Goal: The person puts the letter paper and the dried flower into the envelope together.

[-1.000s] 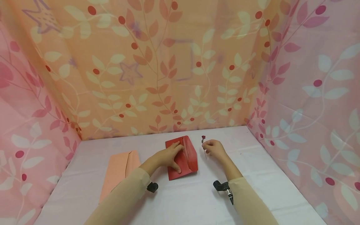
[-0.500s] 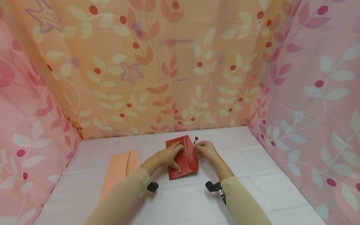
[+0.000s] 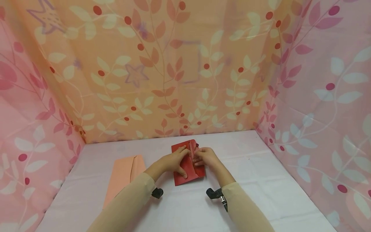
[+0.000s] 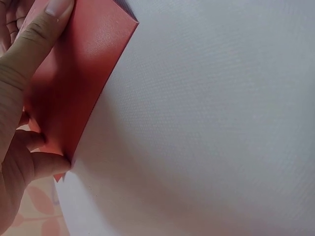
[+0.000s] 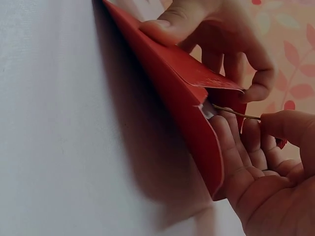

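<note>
A red envelope (image 3: 189,170) lies slightly raised off the table, flap side to the right. My left hand (image 3: 171,162) grips it, thumb on the near part and fingertips at its far edge and mouth; the left wrist view shows the thumb and fingers (image 4: 51,164) on the red paper. Between thumb and fingers my right hand (image 3: 208,158) pinches the thin stem (image 5: 241,114) of a small dried rose. The stem's end sits at the envelope's mouth. Its dark red bloom (image 3: 197,145) shows just beyond my right fingers; in the right wrist view they partly hide the bloom.
A peach envelope (image 3: 121,174) lies on the white tablecloth (image 3: 261,193) to the left, partly under the left sleeve. Patterned curtains (image 3: 162,71) enclose the back and sides. A black wrist mount (image 3: 214,193) hangs by the right sleeve.
My right hand has moved left with the dried rose, from beside the red envelope to its mouth, its fingers now over the flap. The left hand stays in place on the envelope.
</note>
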A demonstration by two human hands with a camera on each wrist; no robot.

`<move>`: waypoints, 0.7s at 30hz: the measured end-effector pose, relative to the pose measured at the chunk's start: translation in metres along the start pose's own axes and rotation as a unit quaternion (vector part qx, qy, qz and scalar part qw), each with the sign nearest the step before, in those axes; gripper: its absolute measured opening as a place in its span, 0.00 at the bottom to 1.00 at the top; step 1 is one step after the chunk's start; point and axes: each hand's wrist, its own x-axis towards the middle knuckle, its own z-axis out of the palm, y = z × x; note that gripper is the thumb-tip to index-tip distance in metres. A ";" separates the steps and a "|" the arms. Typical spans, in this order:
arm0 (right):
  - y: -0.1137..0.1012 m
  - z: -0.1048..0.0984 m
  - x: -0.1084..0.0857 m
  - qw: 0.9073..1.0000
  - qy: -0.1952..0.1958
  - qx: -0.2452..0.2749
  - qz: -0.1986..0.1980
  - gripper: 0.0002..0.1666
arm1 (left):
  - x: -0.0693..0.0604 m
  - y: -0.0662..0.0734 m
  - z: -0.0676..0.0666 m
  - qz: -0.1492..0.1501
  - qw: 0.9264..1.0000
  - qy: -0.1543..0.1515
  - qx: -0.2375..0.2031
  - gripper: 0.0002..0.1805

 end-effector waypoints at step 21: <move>0.012 0.010 0.002 0.999 -0.029 -0.026 0.033 0.14 | -0.002 -0.002 0.001 0.017 0.999 0.007 -0.031 0.50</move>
